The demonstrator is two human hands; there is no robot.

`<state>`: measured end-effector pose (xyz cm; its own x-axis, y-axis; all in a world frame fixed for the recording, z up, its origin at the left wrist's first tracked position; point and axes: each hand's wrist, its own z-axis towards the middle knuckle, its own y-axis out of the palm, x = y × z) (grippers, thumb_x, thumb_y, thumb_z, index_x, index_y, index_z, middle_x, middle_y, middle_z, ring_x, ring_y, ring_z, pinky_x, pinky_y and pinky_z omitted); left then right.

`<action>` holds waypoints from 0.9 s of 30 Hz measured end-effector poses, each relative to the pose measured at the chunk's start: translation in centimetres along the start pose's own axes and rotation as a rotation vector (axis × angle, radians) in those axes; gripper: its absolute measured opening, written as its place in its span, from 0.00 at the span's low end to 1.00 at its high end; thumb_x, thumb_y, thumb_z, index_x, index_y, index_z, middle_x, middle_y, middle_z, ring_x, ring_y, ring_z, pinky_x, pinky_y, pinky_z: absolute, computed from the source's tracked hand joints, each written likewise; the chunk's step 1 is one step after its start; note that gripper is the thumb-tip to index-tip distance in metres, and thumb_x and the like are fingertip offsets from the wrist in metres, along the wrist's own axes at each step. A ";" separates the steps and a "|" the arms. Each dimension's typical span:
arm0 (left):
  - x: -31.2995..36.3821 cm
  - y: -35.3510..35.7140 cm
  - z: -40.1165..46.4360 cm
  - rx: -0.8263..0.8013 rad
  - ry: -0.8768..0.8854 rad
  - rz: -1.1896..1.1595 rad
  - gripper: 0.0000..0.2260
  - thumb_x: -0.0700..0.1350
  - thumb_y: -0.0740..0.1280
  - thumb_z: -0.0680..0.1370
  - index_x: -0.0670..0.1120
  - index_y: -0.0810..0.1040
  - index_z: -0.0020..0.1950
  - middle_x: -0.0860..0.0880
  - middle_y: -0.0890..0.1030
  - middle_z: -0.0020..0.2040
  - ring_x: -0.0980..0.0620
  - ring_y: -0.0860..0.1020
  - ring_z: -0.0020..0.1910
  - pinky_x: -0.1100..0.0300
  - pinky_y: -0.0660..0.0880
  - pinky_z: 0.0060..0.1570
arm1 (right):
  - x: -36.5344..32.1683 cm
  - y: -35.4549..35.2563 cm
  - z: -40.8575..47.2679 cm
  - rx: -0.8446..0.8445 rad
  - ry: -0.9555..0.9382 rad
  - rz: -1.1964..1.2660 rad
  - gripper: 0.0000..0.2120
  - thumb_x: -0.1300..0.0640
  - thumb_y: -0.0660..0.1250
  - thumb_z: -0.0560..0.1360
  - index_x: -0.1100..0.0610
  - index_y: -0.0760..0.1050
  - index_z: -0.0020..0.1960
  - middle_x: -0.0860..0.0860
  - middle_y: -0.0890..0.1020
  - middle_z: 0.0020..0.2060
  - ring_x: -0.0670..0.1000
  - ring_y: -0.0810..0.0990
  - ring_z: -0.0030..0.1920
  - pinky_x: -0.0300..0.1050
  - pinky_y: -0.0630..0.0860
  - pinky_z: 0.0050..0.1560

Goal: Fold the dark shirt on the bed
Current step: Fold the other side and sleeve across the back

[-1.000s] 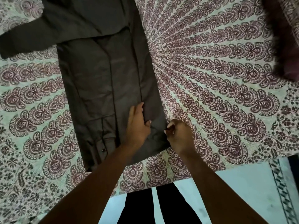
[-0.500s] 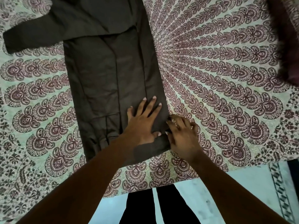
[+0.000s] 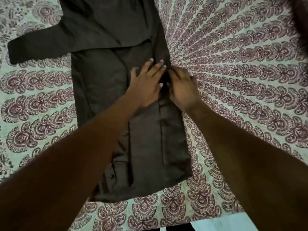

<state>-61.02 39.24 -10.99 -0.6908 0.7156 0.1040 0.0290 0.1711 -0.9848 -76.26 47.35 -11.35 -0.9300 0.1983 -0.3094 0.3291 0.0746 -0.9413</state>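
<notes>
The dark shirt (image 3: pixel 106 90) lies lengthwise on the bed as a long narrow strip, its right side folded inward. One sleeve (image 3: pixel 38 47) sticks out to the left near the top. My left hand (image 3: pixel 146 84) rests flat on the folded panel at mid-length, fingers spread. My right hand (image 3: pixel 181 87) sits beside it on the shirt's right folded edge, fingers curled down onto the cloth; whether it pinches the fabric I cannot tell. A button shows near the lower hem (image 3: pixel 111 176).
The bed is covered by a pale green sheet (image 3: pixel 241 80) with a maroon fan pattern. Its near edge (image 3: pixel 191 220) runs along the bottom, with light floor beyond. A dark maroon object (image 3: pixel 301 22) lies at the top right corner.
Both hands have slid up the shirt from near the lower hem to about mid-length, along the right fold. The left hand went from curled to flat and spread.
</notes>
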 end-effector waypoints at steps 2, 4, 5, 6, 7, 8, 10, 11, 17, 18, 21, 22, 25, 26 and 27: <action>-0.8 0.5 0.5 -0.131 0.006 0.038 0.32 0.62 0.58 0.81 0.51 0.56 0.83 0.53 0.53 0.84 0.48 0.51 0.83 0.32 0.55 0.72 | 0.3 1.3 -0.5 -0.050 0.001 -0.041 0.27 0.50 0.57 0.82 0.58 0.61 0.79 0.54 0.61 0.80 0.57 0.60 0.79 0.64 0.61 0.73; -0.8 1.2 0.0 -0.172 0.000 0.061 0.37 0.66 0.57 0.80 0.50 0.52 0.84 0.52 0.49 0.85 0.47 0.49 0.83 0.30 0.53 0.72 | 0.8 2.6 -3.1 -0.052 -0.012 -0.079 0.29 0.46 0.53 0.84 0.57 0.58 0.81 0.53 0.58 0.82 0.57 0.56 0.81 0.64 0.58 0.76; -0.6 1.4 -0.5 -0.173 -0.006 0.062 0.39 0.68 0.57 0.79 0.49 0.51 0.84 0.52 0.48 0.85 0.47 0.49 0.83 0.29 0.53 0.72 | 1.0 3.0 -4.8 -0.048 -0.013 -0.090 0.30 0.44 0.51 0.84 0.56 0.57 0.82 0.53 0.56 0.82 0.57 0.54 0.81 0.63 0.57 0.77; -0.3 1.5 -1.1 -0.168 -0.010 0.056 0.41 0.69 0.57 0.77 0.49 0.51 0.84 0.51 0.48 0.85 0.46 0.48 0.83 0.28 0.53 0.72 | 1.2 3.3 -6.5 -0.055 -0.011 -0.097 0.31 0.42 0.51 0.84 0.55 0.55 0.82 0.53 0.55 0.82 0.57 0.52 0.82 0.63 0.56 0.77; 0.1 1.7 -1.9 -0.165 -0.006 0.049 0.43 0.70 0.58 0.76 0.49 0.50 0.84 0.51 0.48 0.85 0.46 0.48 0.83 0.28 0.52 0.72 | 1.3 3.5 -8.3 -0.071 -0.010 -0.110 0.31 0.41 0.51 0.83 0.53 0.53 0.83 0.52 0.54 0.83 0.57 0.50 0.82 0.64 0.54 0.78; 0.7 1.8 -2.8 -0.163 0.009 0.041 0.44 0.71 0.58 0.75 0.49 0.50 0.84 0.52 0.47 0.85 0.46 0.47 0.83 0.27 0.52 0.72 | 1.4 3.6 -10.1 -0.087 -0.018 -0.131 0.32 0.39 0.51 0.83 0.52 0.52 0.83 0.52 0.52 0.83 0.57 0.49 0.83 0.64 0.53 0.78; 2.0 2.2 -5.0 -0.166 0.062 0.032 0.46 0.72 0.57 0.74 0.49 0.49 0.84 0.52 0.46 0.85 0.46 0.46 0.84 0.26 0.52 0.72 | 1.5 3.6 -13.6 -0.126 -0.049 -0.184 0.33 0.38 0.51 0.83 0.51 0.50 0.83 0.52 0.50 0.83 0.57 0.47 0.83 0.64 0.51 0.78; 2.6 2.5 -6.3 -0.170 0.088 0.021 0.46 0.72 0.57 0.74 0.49 0.48 0.84 0.52 0.46 0.85 0.46 0.46 0.84 0.27 0.51 0.72 | 1.6 3.6 -15.2 -0.148 -0.060 -0.201 0.33 0.38 0.51 0.83 0.51 0.50 0.83 0.52 0.49 0.83 0.57 0.46 0.83 0.65 0.51 0.78; 6.2 4.1 -13.5 -0.179 0.125 -0.065 0.48 0.72 0.59 0.73 0.47 0.47 0.84 0.50 0.43 0.85 0.47 0.44 0.84 0.30 0.50 0.73 | 2.6 3.4 -22.3 -0.273 -0.089 -0.251 0.35 0.36 0.52 0.82 0.51 0.52 0.83 0.52 0.49 0.83 0.56 0.46 0.83 0.69 0.53 0.76; 6.5 4.2 -14.1 -0.189 0.133 -0.067 0.48 0.72 0.59 0.73 0.47 0.47 0.84 0.50 0.42 0.85 0.48 0.44 0.84 0.30 0.50 0.74 | 2.6 3.4 -22.9 -0.286 -0.098 -0.241 0.35 0.36 0.53 0.81 0.51 0.52 0.83 0.52 0.49 0.83 0.56 0.47 0.83 0.69 0.53 0.75; 6.9 3.9 -14.6 -0.166 0.145 -0.084 0.47 0.72 0.58 0.75 0.48 0.48 0.84 0.51 0.43 0.85 0.48 0.43 0.84 0.31 0.52 0.74 | 2.7 3.2 -23.4 -0.235 -0.095 -0.187 0.34 0.37 0.53 0.82 0.52 0.54 0.83 0.52 0.50 0.83 0.55 0.48 0.83 0.68 0.53 0.76; 6.9 3.8 -14.4 -0.150 0.144 -0.087 0.46 0.71 0.58 0.75 0.47 0.48 0.84 0.51 0.43 0.85 0.48 0.44 0.84 0.32 0.52 0.74 | 2.5 2.9 -22.9 -0.198 -0.080 -0.166 0.34 0.38 0.53 0.82 0.53 0.54 0.83 0.53 0.50 0.83 0.55 0.49 0.83 0.67 0.52 0.76; 6.7 3.5 -13.4 -0.153 0.188 -0.053 0.43 0.69 0.56 0.78 0.46 0.48 0.84 0.49 0.44 0.85 0.47 0.44 0.84 0.33 0.51 0.75 | 1.9 2.4 -19.8 -0.116 -0.033 -0.144 0.33 0.41 0.55 0.83 0.54 0.53 0.83 0.53 0.50 0.83 0.55 0.47 0.83 0.67 0.51 0.76; 6.6 3.6 -13.4 -0.166 0.221 -0.046 0.43 0.69 0.56 0.78 0.45 0.48 0.84 0.48 0.44 0.85 0.47 0.44 0.84 0.34 0.51 0.76 | 1.9 2.5 -18.9 -0.128 -0.024 -0.144 0.33 0.41 0.54 0.84 0.54 0.52 0.83 0.52 0.49 0.83 0.55 0.45 0.83 0.67 0.50 0.76; 6.7 3.4 -13.5 -0.168 0.251 -0.041 0.43 0.68 0.56 0.78 0.44 0.48 0.84 0.48 0.43 0.85 0.48 0.44 0.84 0.34 0.51 0.76 | 2.0 2.2 -18.5 -0.144 -0.019 -0.146 0.32 0.41 0.53 0.84 0.53 0.51 0.83 0.52 0.49 0.83 0.55 0.44 0.83 0.68 0.51 0.76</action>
<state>-55.82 53.78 -11.74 -0.4942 0.8474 0.1944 0.1386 0.2975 -0.9446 -74.35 66.04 -11.55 -0.9720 0.1569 -0.1749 0.2094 0.2405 -0.9478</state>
